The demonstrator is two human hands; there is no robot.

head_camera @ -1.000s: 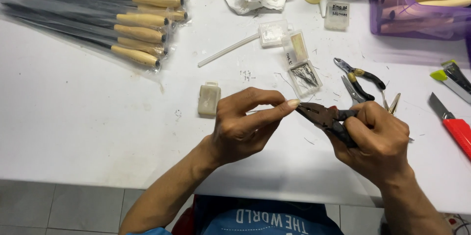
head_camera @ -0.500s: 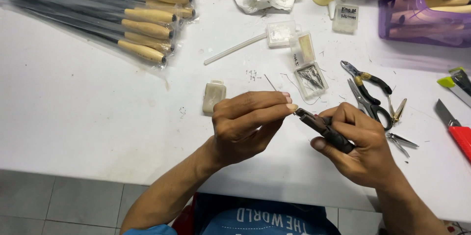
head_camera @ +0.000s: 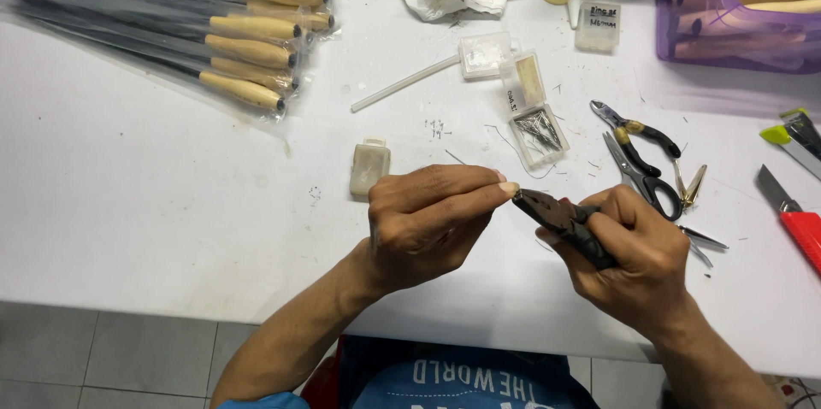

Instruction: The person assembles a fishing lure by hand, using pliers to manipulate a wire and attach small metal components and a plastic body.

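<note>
My right hand (head_camera: 637,259) grips dark pliers (head_camera: 552,212) by the handles, jaws pointing up-left. My left hand (head_camera: 432,221) is pinched shut, thumb and forefinger meeting right at the plier tips; a thin wire (head_camera: 456,157) sticks out behind the fingers. Whatever sits between the fingertips is too small to make out. Both hands hover over the white table (head_camera: 128,204) near its front edge.
A small beige box (head_camera: 369,168) lies left of my left hand. An open clear case of pins (head_camera: 534,123), small pliers (head_camera: 633,131), scissors (head_camera: 641,176), tweezers (head_camera: 691,187), and a red cutter (head_camera: 800,221) lie right. Bagged wooden-handled tools (head_camera: 248,41) sit far left; purple bin (head_camera: 735,16) far right.
The view has shifted slightly. My right hand turned the pliers so the jaws now meet my left fingertips; my left hand stays pinched in much the same spot.
</note>
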